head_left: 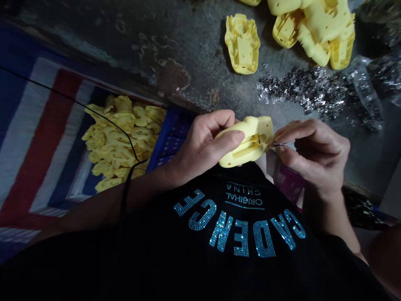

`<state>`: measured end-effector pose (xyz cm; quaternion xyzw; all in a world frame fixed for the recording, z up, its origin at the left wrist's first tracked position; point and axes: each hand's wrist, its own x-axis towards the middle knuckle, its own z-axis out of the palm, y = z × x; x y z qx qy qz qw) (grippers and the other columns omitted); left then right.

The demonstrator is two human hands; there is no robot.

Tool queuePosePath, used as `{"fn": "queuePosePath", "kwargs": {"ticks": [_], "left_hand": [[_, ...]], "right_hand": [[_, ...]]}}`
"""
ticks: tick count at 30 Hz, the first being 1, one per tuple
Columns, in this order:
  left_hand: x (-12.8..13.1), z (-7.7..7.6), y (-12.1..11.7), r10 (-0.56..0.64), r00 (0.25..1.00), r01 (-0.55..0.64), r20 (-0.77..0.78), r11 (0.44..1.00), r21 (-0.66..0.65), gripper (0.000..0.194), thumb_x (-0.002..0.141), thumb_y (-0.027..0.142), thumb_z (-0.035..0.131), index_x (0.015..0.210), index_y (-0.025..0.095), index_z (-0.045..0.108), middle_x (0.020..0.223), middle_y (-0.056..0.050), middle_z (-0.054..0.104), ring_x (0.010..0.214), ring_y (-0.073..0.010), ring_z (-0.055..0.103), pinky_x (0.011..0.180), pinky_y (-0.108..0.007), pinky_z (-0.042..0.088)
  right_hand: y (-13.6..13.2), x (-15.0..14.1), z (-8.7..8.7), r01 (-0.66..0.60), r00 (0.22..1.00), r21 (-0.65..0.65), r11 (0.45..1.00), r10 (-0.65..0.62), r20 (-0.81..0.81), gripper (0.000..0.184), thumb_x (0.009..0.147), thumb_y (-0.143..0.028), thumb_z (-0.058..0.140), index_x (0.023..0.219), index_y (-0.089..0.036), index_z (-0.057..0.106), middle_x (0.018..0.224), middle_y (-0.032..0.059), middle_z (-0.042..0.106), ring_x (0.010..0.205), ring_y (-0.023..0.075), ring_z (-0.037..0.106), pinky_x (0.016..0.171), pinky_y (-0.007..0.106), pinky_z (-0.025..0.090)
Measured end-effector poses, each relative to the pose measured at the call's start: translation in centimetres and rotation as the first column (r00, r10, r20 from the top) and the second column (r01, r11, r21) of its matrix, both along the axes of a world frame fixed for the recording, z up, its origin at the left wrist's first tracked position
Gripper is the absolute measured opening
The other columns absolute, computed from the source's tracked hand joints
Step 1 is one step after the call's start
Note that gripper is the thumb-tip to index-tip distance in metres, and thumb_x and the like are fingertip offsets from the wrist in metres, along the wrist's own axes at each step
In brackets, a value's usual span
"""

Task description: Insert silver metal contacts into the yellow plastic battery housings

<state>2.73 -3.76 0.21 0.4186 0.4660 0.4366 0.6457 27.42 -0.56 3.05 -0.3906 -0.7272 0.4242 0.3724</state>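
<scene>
A yellow plastic shell (225,156) with a slotted recess is gripped in my left hand (208,144), thumb across its face. At its right end, my right hand (316,152) pinches a small shiny metal piece (277,144) between thumb and fingertips. The metal piece is close to the shell's edge; whether they touch I cannot tell. Beyond my right hand lies a heap of small metal pieces (307,90) on the dark worktop (200,54). A single yellow half shell (242,46) rests open side up on the worktop.
More yellow shells (326,25) are piled at the upper right. Clear plastic bags (368,90) lie beside the metal heap. To the left, many yellow parts (125,138) fill a container next to a blue basket edge (171,133). A black cord (78,102) crosses the left side.
</scene>
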Motion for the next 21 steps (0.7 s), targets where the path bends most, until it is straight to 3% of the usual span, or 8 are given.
{"fn": "queuePosePath", "kwargs": {"ticks": [4, 11, 21], "left_hand": [[0.0, 0.1, -0.1, -0.002, 1.0, 0.002, 0.009, 1.0, 0.001, 0.043, 0.101, 0.042, 0.076, 0.075, 0.023, 0.047, 0.083, -0.004, 0.062, 0.069, -0.016, 0.06, 0.054, -0.031, 0.052], [0.4, -0.1, -0.2, 0.035, 0.999, -0.034, 0.041, 0.999, -0.021, 0.042, 0.1, 0.041, 0.077, 0.076, 0.022, 0.048, 0.087, -0.003, 0.064, 0.07, -0.0151, 0.063, 0.054, -0.027, 0.053], [0.6, -1.3, 0.3, 0.035, 0.999, -0.038, 0.023, 0.99, 0.139, 0.038, 0.102, 0.032, 0.073, 0.076, 0.022, 0.047, 0.078, -0.002, 0.059, 0.067, -0.0151, 0.062, 0.051, -0.025, 0.051]], "right_hand": [[0.2, -0.2, -0.6, -0.034, 0.997, 0.046, 0.998, 0.031, 0.067, 0.009, 0.098, -0.028, 0.084, 0.103, -0.035, 0.081, 0.094, -0.0001, 0.081, 0.089, 0.0241, 0.075, 0.085, 0.046, 0.064], [0.0, 0.0, -0.3, -0.09, 0.961, 0.297, 0.951, 0.004, 0.277, 0.02, 0.102, -0.025, 0.082, 0.117, -0.039, 0.083, 0.106, 0.0001, 0.086, 0.097, 0.0253, 0.077, 0.091, 0.048, 0.063], [-0.1, -0.5, 0.6, -0.182, 0.905, 0.451, 0.873, -0.031, 0.425, 0.02, 0.106, -0.018, 0.076, 0.12, -0.031, 0.081, 0.103, 0.0024, 0.083, 0.093, 0.0231, 0.076, 0.082, 0.042, 0.061]]}}
